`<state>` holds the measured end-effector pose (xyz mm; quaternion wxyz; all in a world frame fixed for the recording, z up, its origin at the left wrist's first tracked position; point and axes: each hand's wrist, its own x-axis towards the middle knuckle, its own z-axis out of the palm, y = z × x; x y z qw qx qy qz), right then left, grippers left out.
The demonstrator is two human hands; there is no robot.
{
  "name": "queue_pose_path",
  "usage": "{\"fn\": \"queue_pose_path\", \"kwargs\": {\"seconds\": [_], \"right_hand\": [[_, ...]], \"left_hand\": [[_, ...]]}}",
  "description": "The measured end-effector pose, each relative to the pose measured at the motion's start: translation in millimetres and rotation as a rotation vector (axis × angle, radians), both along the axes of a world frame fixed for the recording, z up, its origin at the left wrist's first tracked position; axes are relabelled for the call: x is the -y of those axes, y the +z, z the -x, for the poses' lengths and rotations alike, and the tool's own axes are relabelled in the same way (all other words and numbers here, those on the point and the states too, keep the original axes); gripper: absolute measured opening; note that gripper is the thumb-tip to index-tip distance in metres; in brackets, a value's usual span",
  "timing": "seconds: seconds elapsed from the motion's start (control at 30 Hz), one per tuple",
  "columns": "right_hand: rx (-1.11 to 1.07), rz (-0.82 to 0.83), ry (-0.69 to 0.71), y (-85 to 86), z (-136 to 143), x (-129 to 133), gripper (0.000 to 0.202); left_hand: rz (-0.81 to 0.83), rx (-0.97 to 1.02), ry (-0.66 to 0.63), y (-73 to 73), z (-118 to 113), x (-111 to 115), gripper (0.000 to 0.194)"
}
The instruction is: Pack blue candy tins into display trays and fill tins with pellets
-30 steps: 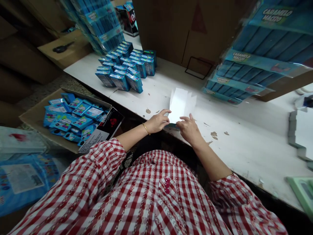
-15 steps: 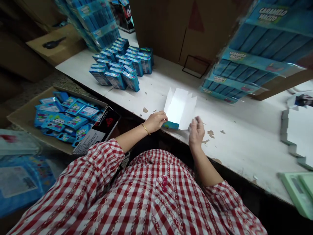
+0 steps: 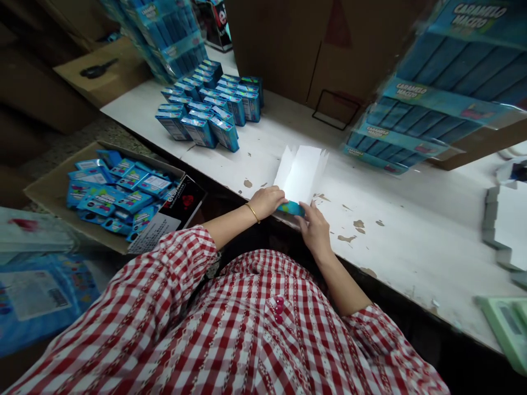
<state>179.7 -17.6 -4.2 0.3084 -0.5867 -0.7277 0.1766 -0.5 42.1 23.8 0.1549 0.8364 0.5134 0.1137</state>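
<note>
Unfolded carton [image 3: 302,173] at mid-frame: it is lying on the white surface [image 3: 395,219], its pale interior facing up and its blue end panel [image 3: 292,208] facing the person, directly between the two hands. The left hand [image 3: 267,202] is closing its grip on the panel's left corner, fingers bending together. The right hand [image 3: 315,222] is touching the right corner with bent fingers, its grip standing partly open; whether it is pinching the card cannot be told. In the upper left of the frame, small blue boxes [image 3: 209,107] are standing in a cluster. At left, a cardboard box [image 3: 45,189] is holding further blue packets [image 3: 111,192]. At upper right, bagged blue packs [image 3: 415,120] are rising in a stack. At the lower right edge, a green device [image 3: 500,323] is resting.
</note>
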Motion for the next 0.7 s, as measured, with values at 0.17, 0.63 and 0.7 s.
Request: {"fn": "queue_pose_path", "kwargs": {"seconds": [0.17, 0.63, 0.7], "right_hand": [[0.278, -0.037, -0.093, 4.0, 10.7, -9.2, 0.028], [0.249, 0.076, -0.007, 16.0, 6.3, -16.6, 0.030], [0.141, -0.054, -0.001, 20.0, -4.0, -17.5, 0.032]], "left_hand": [[-0.193, -0.123, 0.037, -9.9, -8.3, 8.9, 0.021], [-0.002, -0.353, -0.142, 13.0, -45.8, 32.2, 0.027], [0.089, -0.383, -0.152, 17.2, -49.3, 24.7, 0.025]]}}
